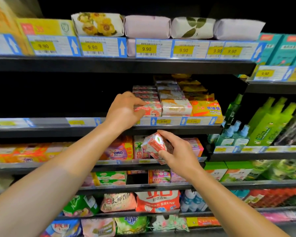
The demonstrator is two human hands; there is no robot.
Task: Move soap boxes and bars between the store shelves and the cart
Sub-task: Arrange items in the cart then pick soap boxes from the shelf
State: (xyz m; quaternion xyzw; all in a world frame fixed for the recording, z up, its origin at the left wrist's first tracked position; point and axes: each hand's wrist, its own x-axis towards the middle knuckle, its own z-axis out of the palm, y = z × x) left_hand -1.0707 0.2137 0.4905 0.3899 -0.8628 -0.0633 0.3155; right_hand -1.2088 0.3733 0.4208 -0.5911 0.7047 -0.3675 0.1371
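Gripping goat soap bars in both hands, we worked the shelf.
Our left hand pinched the front bar of its shelf stack; our right hand held another bar below.

Left hand and right hand both gripping.

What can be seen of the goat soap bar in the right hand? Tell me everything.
The goat soap bar is a small block in glossy white wrapping with coral-red panels, white "Goat" lettering and a little green leaf mark. It is tilted, one corner pointing up-left, in mid-air in front of the lower shelves. The right hand pinches it in its grip, thumb below, fingers over the top. Its far end is hidden.
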